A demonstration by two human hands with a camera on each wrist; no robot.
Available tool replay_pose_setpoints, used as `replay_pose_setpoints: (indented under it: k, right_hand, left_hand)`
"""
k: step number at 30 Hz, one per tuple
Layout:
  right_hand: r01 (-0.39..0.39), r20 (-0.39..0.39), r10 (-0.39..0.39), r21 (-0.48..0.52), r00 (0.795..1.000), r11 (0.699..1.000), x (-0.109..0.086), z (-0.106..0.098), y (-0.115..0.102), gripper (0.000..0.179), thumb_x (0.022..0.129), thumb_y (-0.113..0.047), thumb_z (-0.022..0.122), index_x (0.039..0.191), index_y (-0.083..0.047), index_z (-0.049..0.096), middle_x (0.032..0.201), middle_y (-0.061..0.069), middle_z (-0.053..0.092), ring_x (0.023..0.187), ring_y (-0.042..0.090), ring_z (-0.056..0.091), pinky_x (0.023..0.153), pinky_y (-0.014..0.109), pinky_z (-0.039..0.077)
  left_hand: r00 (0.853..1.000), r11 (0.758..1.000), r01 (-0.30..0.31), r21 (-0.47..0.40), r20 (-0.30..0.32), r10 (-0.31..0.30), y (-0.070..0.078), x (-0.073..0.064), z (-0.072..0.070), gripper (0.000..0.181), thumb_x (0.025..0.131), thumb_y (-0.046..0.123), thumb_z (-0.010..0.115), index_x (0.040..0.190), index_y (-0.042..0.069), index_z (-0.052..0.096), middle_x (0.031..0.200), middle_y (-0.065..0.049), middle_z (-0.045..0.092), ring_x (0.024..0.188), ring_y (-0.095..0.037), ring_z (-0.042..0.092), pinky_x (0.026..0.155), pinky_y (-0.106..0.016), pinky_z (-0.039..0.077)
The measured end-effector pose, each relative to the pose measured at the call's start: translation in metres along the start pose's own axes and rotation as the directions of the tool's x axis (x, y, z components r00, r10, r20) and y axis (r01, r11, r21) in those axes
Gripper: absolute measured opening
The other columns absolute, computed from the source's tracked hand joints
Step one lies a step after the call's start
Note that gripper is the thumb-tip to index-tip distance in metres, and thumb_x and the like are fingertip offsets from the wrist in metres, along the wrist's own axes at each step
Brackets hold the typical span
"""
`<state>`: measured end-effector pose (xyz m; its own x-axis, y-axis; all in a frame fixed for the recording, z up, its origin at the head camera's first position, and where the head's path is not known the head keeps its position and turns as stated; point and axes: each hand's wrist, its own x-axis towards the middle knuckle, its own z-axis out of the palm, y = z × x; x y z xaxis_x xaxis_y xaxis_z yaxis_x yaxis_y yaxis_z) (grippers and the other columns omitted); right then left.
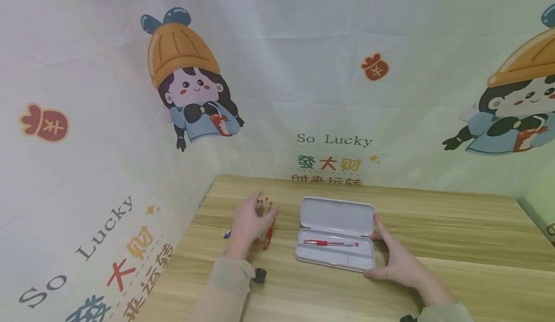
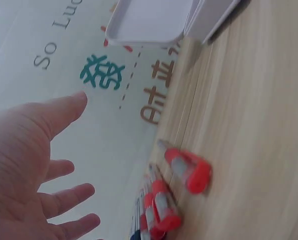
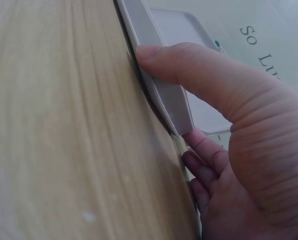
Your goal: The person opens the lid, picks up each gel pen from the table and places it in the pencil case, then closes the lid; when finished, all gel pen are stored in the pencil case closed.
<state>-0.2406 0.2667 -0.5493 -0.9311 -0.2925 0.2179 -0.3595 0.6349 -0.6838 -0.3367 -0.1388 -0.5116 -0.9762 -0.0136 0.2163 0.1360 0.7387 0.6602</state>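
Wide at left, gripping at right

With fingers spread wide on the left hand (image 1: 249, 221), near loose red pens (image 1: 269, 237) on the tabletop (image 1: 433, 225), holding none of them. Gripping the right end of an open pencil case (image 1: 336, 217) between thumb and fingers of the right hand (image 1: 398, 260), with a single red pen (image 1: 322, 243) in the rear compartment.

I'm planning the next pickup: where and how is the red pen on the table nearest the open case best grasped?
The red pen is probably best pinched at its red near end, from above, by the left hand, thumb toward the pencil case. That end looks thicker, and the pen lies apart from the other pens, with bare table on the case side.
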Motion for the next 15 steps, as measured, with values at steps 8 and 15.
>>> replay_pose_setpoints:
  k: [8, 15]
  right_hand:
    - [-0.001, 0.003, 0.001, -0.002, 1.0, 1.0, 0.0, 0.0, 0.001, 0.152, 0.066, -0.034, 0.105, 0.176, -0.003, 0.004, 0.145, 0.017, 0.066, 0.143, 0.047, 0.057, 0.127, 0.054, 0.037]
    - [-0.012, 0.002, 0.012, -0.005, 1.0, 1.0, 0.0, -0.001, 0.0, 0.153, 0.066, -0.035, 0.105, 0.176, -0.005, 0.003, 0.146, 0.017, 0.066, 0.145, 0.048, 0.056, 0.126, 0.058, 0.036]
  left_hand:
    - [0.998, 0.998, 0.031, 0.046, -0.062, -0.029, -0.027, 0.006, -0.012, 0.083, 0.101, 0.049, 0.077, 0.161, -0.002, 0.049, 0.161, -0.032, 0.055, 0.151, -0.053, 0.052, 0.125, -0.065, 0.045]
    - [0.992, 0.985, 0.111, 0.132, -0.074, -0.102, -0.043, 0.006, -0.019, 0.088, 0.101, 0.057, 0.074, 0.159, -0.004, 0.05, 0.16, -0.033, 0.056, 0.149, -0.054, 0.053, 0.127, -0.064, 0.043]
